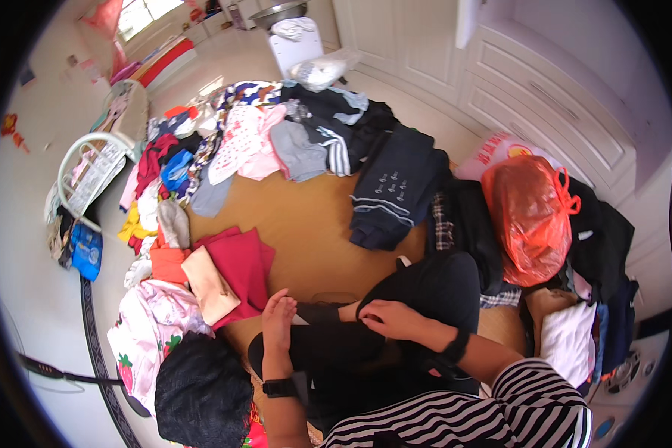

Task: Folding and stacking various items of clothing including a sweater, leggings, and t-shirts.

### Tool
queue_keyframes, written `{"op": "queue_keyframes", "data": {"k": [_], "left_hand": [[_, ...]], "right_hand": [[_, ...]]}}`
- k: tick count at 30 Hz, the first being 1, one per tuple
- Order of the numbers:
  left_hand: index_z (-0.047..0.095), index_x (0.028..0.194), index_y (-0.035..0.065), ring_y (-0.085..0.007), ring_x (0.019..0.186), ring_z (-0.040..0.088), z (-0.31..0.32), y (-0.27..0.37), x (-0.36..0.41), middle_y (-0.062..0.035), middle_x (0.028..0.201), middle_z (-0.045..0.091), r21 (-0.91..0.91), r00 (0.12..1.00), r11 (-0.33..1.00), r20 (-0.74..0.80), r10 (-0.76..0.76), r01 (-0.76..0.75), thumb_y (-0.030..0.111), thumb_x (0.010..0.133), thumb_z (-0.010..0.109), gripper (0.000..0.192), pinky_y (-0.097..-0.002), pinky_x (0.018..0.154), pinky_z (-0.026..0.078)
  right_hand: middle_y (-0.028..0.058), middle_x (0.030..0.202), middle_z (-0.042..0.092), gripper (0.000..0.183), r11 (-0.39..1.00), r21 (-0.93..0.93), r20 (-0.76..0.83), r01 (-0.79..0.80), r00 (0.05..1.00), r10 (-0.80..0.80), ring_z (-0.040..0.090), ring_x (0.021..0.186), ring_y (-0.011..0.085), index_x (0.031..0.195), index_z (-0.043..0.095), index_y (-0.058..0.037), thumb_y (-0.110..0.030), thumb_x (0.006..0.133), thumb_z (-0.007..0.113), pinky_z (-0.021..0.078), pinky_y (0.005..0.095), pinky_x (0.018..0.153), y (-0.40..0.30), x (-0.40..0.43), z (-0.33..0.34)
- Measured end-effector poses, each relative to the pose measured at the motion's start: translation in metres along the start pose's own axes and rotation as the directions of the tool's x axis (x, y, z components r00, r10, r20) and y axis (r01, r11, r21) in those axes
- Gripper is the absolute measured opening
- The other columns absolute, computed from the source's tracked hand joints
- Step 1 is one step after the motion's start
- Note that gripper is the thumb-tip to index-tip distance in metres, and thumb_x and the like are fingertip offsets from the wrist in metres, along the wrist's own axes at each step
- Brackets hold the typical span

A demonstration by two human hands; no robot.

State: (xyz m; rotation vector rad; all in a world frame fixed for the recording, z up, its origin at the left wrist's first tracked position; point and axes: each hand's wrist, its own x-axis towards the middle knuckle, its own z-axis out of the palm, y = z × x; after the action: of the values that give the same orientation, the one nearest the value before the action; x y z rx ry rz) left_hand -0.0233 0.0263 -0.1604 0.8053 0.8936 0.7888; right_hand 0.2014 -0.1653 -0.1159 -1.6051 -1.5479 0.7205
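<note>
My left hand (278, 322) is raised above my lap with nothing in it, its fingers held up close together. To its left lie a folded peach cloth (210, 284) and a dark red cloth (238, 269). My right hand (389, 320) hovers by my bent knee in black trousers (431, 291), fingers curled loosely, and no object shows in it. Beyond that knee rests a stack of folded dark trousers (395, 179). A black textured garment (201, 386) and a pink garment with strawberries (145, 330) are at my lower left.
Mixed clothes, including a pink dotted garment (243, 140) and grey shorts (297, 148), curve around the brown floor mat (302, 224). A tied red plastic bag (526, 224) sits right, near white drawers (543, 106). A white metal-framed chair (98, 173) stands left.
</note>
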Motion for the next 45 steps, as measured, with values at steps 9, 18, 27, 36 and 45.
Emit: {"op": "queue_keyframes", "data": {"k": [9, 18, 27, 36, 45], "left_hand": [[0.054, 0.111, 0.0095, -0.0116, 0.091, 0.051, -0.016, 0.0, 0.012, 0.0016, 0.091, 0.054, 0.145, 0.999, 0.989, 0.022, -0.038, 0.034, 0.023, 0.083, 0.058, 0.031, -0.0254, 0.08, 0.04], [0.056, 0.107, 0.0068, -0.0087, 0.081, 0.051, 0.089, 0.026, -0.055, 0.0026, 0.085, 0.054, -0.021, 0.99, 1.0, 0.141, -0.004, 0.007, 0.019, 0.083, 0.057, 0.027, -0.0236, 0.073, 0.042], [0.055, 0.107, 0.0024, -0.0057, 0.069, 0.05, 0.166, 0.164, -0.142, 0.0031, 0.076, 0.053, 0.398, 0.891, 0.801, 0.277, 0.36, -0.448, 0.021, 0.087, 0.052, 0.027, -0.0182, 0.064, 0.041], [0.059, 0.106, 0.0097, -0.0046, 0.08, 0.053, 0.315, 0.171, -0.043, 0.0032, 0.084, 0.056, 0.595, 0.813, 0.555, 0.453, 0.365, -0.581, 0.021, 0.086, 0.05, 0.025, -0.0176, 0.071, 0.04], [0.06, 0.102, 0.0119, -0.0047, 0.079, 0.053, 0.345, 0.112, 0.035, 0.0035, 0.083, 0.056, 0.771, 0.883, 0.442, 0.453, 0.126, -0.459, 0.019, 0.088, 0.045, 0.022, -0.0183, 0.069, 0.041]], "right_hand": [[-0.0031, 0.051, 0.035, 0.023, 0.24, 0.947, -0.227, -0.215, 0.083, 0.97, 0.033, 0.042, 0.0089, 0.065, 0.044, -0.0106, -0.022, 0.084, 0.047, 0.0274, 0.0236, 0.038, 0.067, -0.259, -0.08], [-0.0026, 0.05, 0.036, 0.029, -0.16, 0.959, 0.139, 0.236, 0.102, 0.985, 0.034, 0.041, 0.0101, 0.064, 0.04, -0.0134, -0.03, 0.088, 0.044, 0.0275, 0.0226, 0.037, 0.165, -0.325, -0.003], [-0.0009, 0.046, 0.037, 0.05, -0.208, 0.973, 0.216, 0.105, -0.078, 0.973, 0.037, 0.04, 0.0138, 0.058, 0.042, -0.0137, -0.058, 0.078, 0.052, 0.033, 0.0259, 0.039, 0.163, -0.42, 0.042], [-0.0014, 0.046, 0.038, 0.057, -0.295, 0.955, 0.287, -0.009, -0.207, 0.935, 0.04, 0.04, 0.0139, 0.056, 0.039, -0.0138, -0.067, 0.071, 0.054, 0.0333, 0.0267, 0.038, 0.166, -0.408, 0.044], [-0.0012, 0.04, 0.03, 0.061, -0.255, 0.951, 0.182, -0.174, -0.351, 0.919, 0.034, 0.032, 0.0146, 0.055, 0.038, -0.0148, -0.074, 0.065, 0.052, 0.0291, 0.0279, 0.032, 0.168, -0.409, 0.048]]}}
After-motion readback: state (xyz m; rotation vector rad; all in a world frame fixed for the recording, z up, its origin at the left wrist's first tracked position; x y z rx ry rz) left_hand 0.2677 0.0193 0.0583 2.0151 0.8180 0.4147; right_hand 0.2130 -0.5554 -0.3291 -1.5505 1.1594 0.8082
